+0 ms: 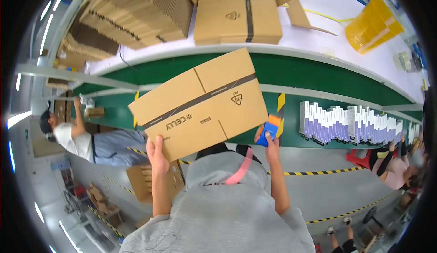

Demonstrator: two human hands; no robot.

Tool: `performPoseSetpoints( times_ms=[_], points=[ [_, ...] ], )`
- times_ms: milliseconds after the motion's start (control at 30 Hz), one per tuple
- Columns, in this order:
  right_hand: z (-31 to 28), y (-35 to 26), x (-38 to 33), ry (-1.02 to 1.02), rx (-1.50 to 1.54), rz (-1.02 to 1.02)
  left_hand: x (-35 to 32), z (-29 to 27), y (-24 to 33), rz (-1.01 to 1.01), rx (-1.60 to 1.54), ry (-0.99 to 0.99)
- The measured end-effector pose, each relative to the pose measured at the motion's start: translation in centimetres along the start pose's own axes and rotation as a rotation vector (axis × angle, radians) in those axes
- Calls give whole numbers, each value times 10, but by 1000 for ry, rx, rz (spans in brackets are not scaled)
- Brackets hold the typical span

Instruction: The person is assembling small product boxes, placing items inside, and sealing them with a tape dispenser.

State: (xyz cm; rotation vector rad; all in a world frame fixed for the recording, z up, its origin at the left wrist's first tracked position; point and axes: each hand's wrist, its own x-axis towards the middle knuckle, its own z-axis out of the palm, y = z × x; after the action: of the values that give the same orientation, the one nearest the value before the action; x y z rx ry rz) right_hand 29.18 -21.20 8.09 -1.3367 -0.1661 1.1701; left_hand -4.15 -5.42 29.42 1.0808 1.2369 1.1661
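A flattened brown cardboard carton (205, 105) with a dark printed stripe is tilted in front of me, its left end lower. My left hand (158, 156) grips its lower left corner, thumb lying on the near face. At the carton's lower right corner, my right hand (270, 144) is closed round a small blue-and-orange object (270, 130) whose exact kind I cannot make out. Whether the right fingers also touch the carton is unclear. Beyond it, a stack of similar flat cartons (227, 14) lies on the white shelf (314, 55).
Many flat cartons (150, 16) lean at the shelf's left. Yellow tape rolls (373, 25) sit at its right. White-and-purple boxes (337, 124) line the green bench (291, 137). One person (77, 139) works at left, others at right (393, 171). An open carton (139, 184) stands behind my left arm.
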Motion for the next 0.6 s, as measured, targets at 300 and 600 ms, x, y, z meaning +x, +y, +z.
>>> performPoseSetpoints(
  times_ms=[300, 600],
  points=[
    [-2, 9, 63, 142, 41, 122, -9, 49, -159, -61, 300, -703],
    [39, -33, 86, 222, -48, -66, -1, 36, -264, 100, 886, -942]
  ],
)
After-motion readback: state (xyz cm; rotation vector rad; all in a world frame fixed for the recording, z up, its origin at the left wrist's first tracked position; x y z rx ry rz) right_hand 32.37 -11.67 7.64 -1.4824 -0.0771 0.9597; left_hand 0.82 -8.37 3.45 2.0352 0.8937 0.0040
